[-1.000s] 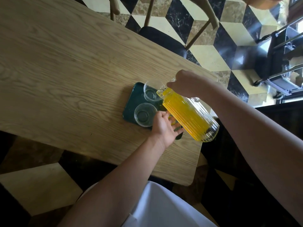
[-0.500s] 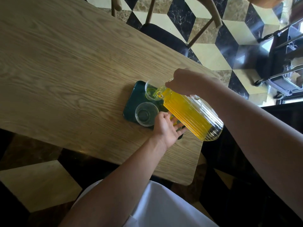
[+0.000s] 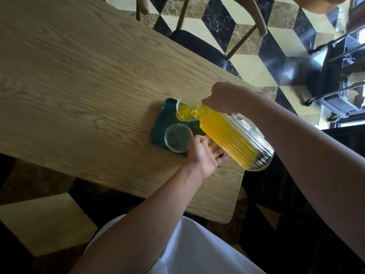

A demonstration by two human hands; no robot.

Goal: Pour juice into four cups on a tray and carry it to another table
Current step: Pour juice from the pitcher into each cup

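Tilting spout-down, ribbed glass pitcher of yellow juice feeds the far cup, now part-filled where it held only a trace. Right hand wraps its neck; left hand, fingers spread, steadies green tray at 5 o'clock of empty cup.

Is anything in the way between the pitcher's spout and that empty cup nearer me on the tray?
Nothing visible blocks it. The pitcher is pouring into the far cup; the empty cup sits beside it on the tray, rim uncovered. The left hand rests just beside that cup, not over it.
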